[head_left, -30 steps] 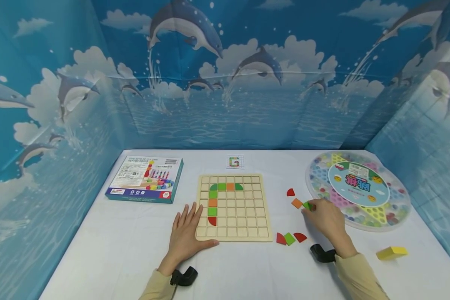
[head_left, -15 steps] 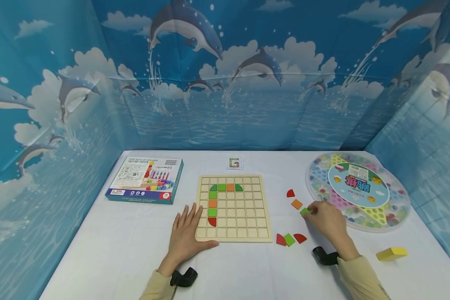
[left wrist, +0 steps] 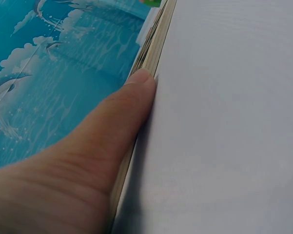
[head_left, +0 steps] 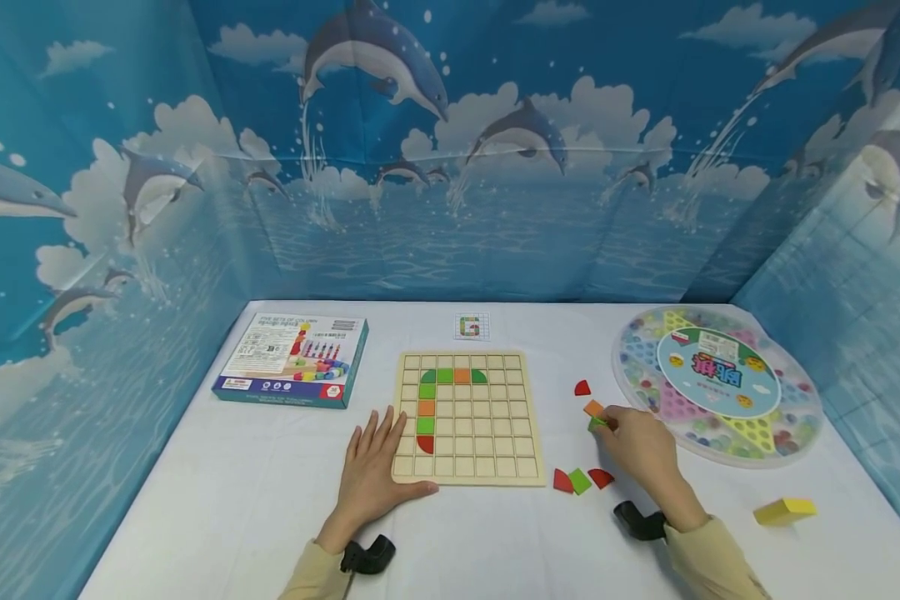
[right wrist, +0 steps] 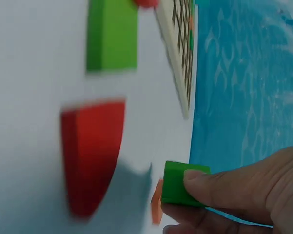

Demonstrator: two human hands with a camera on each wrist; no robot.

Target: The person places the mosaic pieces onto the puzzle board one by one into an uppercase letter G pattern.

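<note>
Right hand (head_left: 640,448) pinches green square tile (right wrist: 173,183) between thumb and fingers, closed down onto it; left hand (head_left: 371,479) lies with fingers spread, thumb against near edge of wooden grid board (head_left: 487,433). White cloth (head_left: 487,542) underneath; blue dolphin-print curtain (head_left: 420,237) at far side, left and right. Compared with half a second ago, right hand and pinched tile sit farther left. Tile juts past thumb tip, just beside orange square tile (head_left: 592,407), right of board.
</note>
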